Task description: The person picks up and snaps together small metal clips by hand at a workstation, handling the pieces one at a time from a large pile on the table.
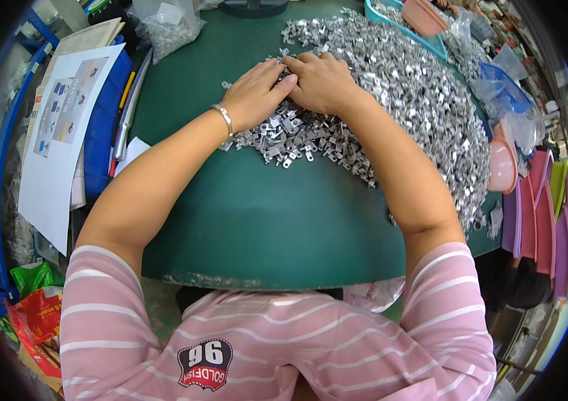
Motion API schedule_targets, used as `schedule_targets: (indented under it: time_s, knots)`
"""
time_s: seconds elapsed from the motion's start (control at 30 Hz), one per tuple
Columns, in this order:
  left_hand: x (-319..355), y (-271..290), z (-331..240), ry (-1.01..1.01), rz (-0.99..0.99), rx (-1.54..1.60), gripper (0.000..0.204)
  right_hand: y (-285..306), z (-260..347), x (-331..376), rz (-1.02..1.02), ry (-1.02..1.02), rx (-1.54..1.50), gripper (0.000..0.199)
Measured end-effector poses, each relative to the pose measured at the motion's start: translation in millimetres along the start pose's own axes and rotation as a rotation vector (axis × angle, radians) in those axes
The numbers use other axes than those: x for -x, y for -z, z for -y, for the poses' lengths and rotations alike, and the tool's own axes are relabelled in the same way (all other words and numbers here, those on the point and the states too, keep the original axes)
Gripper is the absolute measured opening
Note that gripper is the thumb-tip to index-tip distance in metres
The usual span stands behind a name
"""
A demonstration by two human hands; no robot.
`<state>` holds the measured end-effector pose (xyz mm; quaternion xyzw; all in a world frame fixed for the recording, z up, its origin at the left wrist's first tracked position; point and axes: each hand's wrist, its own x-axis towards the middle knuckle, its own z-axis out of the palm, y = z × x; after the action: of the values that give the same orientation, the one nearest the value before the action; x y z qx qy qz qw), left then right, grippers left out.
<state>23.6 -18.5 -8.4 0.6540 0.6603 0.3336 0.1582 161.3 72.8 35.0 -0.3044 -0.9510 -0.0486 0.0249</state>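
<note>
A wide heap of small silvery metal tabs with holes (424,113) covers the far and right part of the green tabletop (270,220). My left hand (254,93) lies palm down on the heap's left edge, its fingers stretched forward. Beside it, my right hand (324,83) also rests palm down over the tabs, fingers extended and slightly bent. The two hands meet at the thumbs and index fingers. Loose tabs show below and between the wrists. Whatever lies under the palms is hidden. A silver bangle (223,120) circles my left wrist.
Left on the table are a blue folder or bin (106,113) under printed sheets (63,127), pens, and a clear bag of parts (171,33). A turquoise tray (434,45) and pink basket (424,17) stand far right. Coloured plastic bins (541,220) hang beyond the right edge.
</note>
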Motion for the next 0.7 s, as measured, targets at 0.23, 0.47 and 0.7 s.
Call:
schedule_targets:
  time_s: [0.23, 0.47, 0.7]
  knots:
    - [83, -10, -49, -0.135, -0.047, -0.119, 0.077, 1, 28, 84, -0.242, 0.167, -0.111, 0.047]
    - [149, 15, -83, -0.174, 0.182, -0.323, 0.078, 8, 39, 195, -0.518, 0.078, -0.367, 0.027]
    - [155, 2, -85, -0.19, 0.213, -0.497, 0.088, -13, 70, 229, -0.442, -0.185, -0.452, 0.013]
